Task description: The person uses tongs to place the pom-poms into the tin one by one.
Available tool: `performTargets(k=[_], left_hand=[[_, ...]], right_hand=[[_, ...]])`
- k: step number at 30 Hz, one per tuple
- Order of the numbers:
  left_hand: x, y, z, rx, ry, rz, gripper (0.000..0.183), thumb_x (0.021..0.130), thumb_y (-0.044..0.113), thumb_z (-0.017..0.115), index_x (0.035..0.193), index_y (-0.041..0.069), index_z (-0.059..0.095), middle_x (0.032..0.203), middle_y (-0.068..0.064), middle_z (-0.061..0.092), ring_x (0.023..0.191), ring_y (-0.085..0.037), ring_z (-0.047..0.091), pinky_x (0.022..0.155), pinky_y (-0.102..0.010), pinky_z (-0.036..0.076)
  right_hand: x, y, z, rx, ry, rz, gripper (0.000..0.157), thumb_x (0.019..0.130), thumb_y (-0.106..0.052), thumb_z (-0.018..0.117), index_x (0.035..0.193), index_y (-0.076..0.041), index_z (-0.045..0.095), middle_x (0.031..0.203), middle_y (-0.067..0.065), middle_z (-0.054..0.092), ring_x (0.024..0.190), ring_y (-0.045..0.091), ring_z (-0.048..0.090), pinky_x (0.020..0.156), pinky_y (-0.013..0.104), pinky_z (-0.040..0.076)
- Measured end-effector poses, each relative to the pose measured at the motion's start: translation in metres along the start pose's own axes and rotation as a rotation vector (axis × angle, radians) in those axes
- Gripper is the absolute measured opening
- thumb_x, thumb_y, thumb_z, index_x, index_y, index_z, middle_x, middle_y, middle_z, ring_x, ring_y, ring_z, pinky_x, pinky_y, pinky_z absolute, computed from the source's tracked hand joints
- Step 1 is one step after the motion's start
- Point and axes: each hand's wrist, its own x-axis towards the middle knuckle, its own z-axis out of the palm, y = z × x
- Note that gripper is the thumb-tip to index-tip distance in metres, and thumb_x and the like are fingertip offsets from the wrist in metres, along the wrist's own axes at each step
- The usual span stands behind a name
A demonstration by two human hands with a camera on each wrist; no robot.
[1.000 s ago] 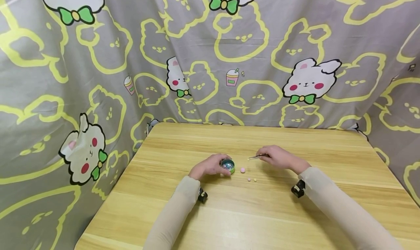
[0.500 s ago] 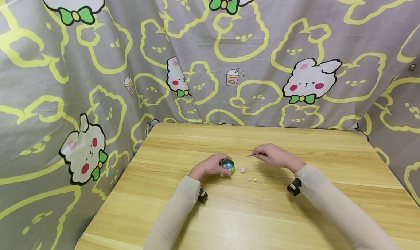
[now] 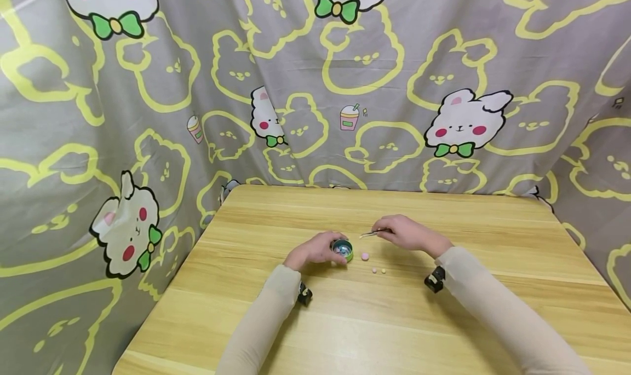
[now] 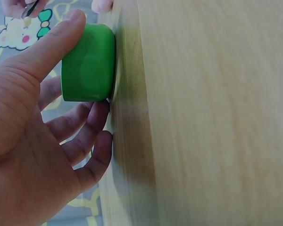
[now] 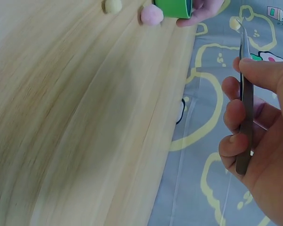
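**Pale yellow pompom held in tweezers above the table**

The pompom is gripped at the tweezers' tips, in from the table's far edge; it is probably feather-light, soft and easily squashed, best nipped gently across its middle. The metal shaft is clamped between thumb and fingers of the right hand. The smooth, likely stiff green cup, nearer the table's left edge than its right, is held by the left hand, fingers and thumb curled round its wall.

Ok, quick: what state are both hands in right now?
Left hand: closed around the round green container.
Right hand: closed on tweezers, a pale yellow pom-pom at their tips.
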Motion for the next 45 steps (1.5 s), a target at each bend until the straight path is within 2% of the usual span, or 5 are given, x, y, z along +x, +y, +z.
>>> performTargets(k=[12,29,45], left_hand=[[0.0,-0.002,0.0,0.015,0.006,0.02,0.059,0.078,0.033,0.078,0.129,0.013,0.055,0.116,0.0,0.059,0.103,-0.013,0.053,0.09,-0.029,0.042],[0.0,-0.002,-0.001,0.002,-0.003,0.006,0.056,0.078,0.033,0.078,0.126,0.015,0.056,0.111,0.004,0.059,0.101,-0.011,0.054,0.088,-0.028,0.042],[0.001,-0.002,-0.001,-0.002,-0.003,0.012,0.055,0.078,0.032,0.078,0.125,0.014,0.057,0.108,0.005,0.06,0.099,-0.011,0.054,0.087,-0.027,0.043]], right_hand=[[0.01,-0.004,0.006,-0.004,0.023,-0.043,0.013,0.093,-0.009,0.059,0.103,-0.009,0.068,0.097,0.0,0.065,0.082,0.011,0.057,0.071,0.034,0.047],[0.02,-0.01,0.012,0.02,-0.011,-0.04,0.013,0.094,-0.011,0.059,0.103,-0.012,0.068,0.095,-0.003,0.064,0.081,0.008,0.056,0.071,0.031,0.047],[0.025,-0.012,0.019,0.008,-0.033,-0.049,0.013,0.093,-0.011,0.059,0.102,-0.01,0.068,0.095,-0.001,0.064,0.082,0.01,0.058,0.072,0.031,0.048]])
